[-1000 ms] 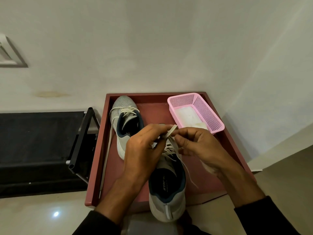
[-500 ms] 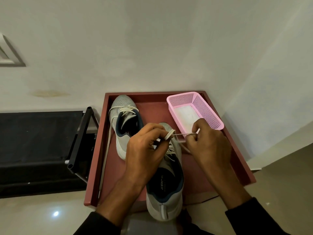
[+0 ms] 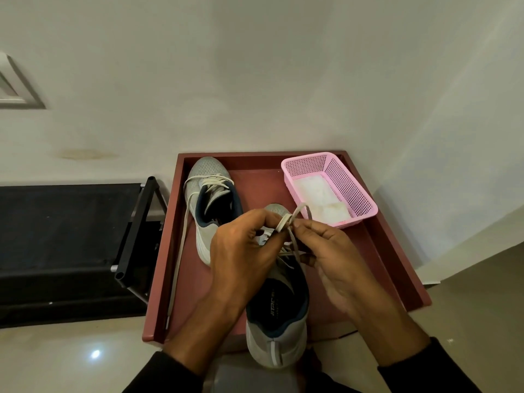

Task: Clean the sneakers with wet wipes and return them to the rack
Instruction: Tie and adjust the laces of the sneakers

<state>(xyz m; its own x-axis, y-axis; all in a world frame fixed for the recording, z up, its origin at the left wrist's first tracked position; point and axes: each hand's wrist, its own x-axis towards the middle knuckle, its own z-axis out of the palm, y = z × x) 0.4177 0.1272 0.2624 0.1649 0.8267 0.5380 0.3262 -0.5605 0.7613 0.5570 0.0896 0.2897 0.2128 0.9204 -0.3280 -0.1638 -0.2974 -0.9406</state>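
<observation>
Looking down, we see a black shoe rack (image 3: 65,245) left of the red-brown tray (image 3: 397,259) that serves as our landmark. On the tray's left half lies one grey sneaker (image 3: 209,202), laces loose. A pink basket (image 3: 340,177) with white wipes (image 3: 323,199) sits at its far right corner. The second grey sneaker (image 3: 278,321) overhangs the tray's near edge; above it our left hand (image 3: 243,251) and right hand (image 3: 331,251) each have fingers pinching its shoelace (image 3: 292,219).
</observation>
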